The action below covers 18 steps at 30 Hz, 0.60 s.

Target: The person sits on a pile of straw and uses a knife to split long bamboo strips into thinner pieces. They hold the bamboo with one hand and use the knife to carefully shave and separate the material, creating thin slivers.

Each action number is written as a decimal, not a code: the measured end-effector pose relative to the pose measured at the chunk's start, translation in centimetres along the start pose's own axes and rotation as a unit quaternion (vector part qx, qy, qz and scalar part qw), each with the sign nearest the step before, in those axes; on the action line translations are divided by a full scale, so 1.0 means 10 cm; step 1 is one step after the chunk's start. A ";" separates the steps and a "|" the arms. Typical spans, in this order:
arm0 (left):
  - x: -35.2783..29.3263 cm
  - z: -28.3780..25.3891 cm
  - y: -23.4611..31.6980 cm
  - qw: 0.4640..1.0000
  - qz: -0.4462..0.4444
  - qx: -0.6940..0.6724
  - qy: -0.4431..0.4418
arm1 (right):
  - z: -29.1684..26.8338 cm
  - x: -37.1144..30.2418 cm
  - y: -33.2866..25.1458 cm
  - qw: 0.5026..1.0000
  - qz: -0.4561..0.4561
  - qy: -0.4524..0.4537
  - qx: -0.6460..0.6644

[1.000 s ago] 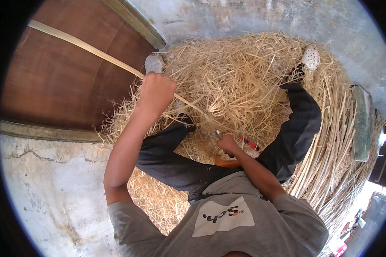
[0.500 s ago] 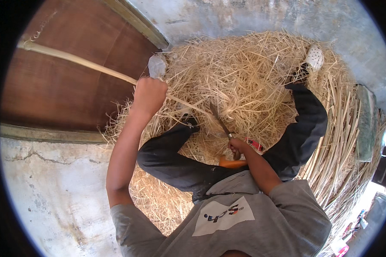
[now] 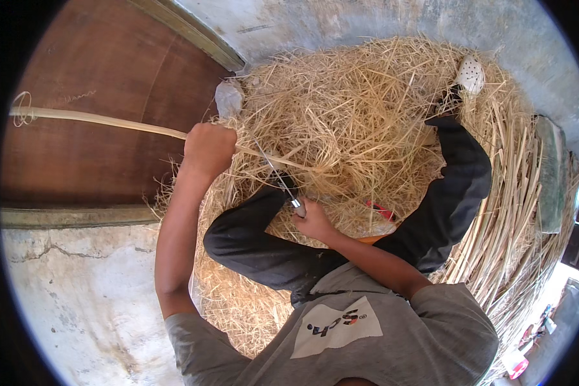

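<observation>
My left hand (image 3: 210,148) is closed round a long pale stalk (image 3: 109,123). One end reaches far left in front of the brown panel, and the other slants down to the right over the straw. A knife with a narrow blade (image 3: 278,172) is gripped in my right hand (image 3: 312,220), its tip pointing up and left. The blade crosses the stalk just right of my left fist; whether it touches the stalk I cannot tell. My fingers hide most of the knife's handle.
Loose straw (image 3: 341,109) is heaped between and around my bent legs. Long stalks (image 3: 495,212) lie bundled on the right. Beside my right leg are a red object (image 3: 384,211) and an orange one (image 3: 370,238). A brown wooden panel (image 3: 109,58) and plastered wall (image 3: 90,289) bound the left.
My right hand and the knife have moved left and up, toward my left hand. My left hand has shifted slightly left and down with the stalk, which now lies flatter.
</observation>
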<state>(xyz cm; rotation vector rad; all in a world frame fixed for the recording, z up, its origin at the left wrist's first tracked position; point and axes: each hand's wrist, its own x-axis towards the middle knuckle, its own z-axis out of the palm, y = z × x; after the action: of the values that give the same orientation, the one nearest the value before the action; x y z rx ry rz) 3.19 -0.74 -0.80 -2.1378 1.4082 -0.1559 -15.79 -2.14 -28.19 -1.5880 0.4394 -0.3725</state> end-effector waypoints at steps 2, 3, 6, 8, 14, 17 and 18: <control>0.05 0.00 0.03 1.000 0.015 0.003 0.011 | 0.03 0.00 0.64 0.988 0.109 -0.044 -0.099; 0.09 0.00 0.04 1.000 0.016 0.011 0.011 | -0.04 -0.02 0.96 0.974 0.161 -0.067 -0.147; 0.11 -0.12 0.10 1.000 0.011 0.027 0.008 | -0.48 0.02 1.51 0.953 0.222 -0.116 -0.168; 0.12 -0.11 0.10 0.999 0.022 0.041 0.026 | -0.55 0.02 1.40 0.954 0.238 -0.107 -0.146; 0.17 -0.13 0.30 0.988 0.072 0.073 0.118 | -0.38 0.13 0.72 0.999 -0.001 -0.030 -0.037; 0.10 -0.12 0.28 0.988 0.070 0.066 0.124 | -0.32 0.16 0.23 0.999 0.000 -0.033 0.000; 0.07 -0.12 0.29 0.987 0.066 0.070 0.125 | -0.31 0.15 0.27 0.999 0.012 -0.029 0.014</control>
<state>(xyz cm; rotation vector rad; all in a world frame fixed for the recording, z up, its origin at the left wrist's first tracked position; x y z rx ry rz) 0.73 -2.66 -1.44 -1.9550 1.6252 -0.4716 -16.13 -5.65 -30.74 -1.5603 0.4069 -0.3132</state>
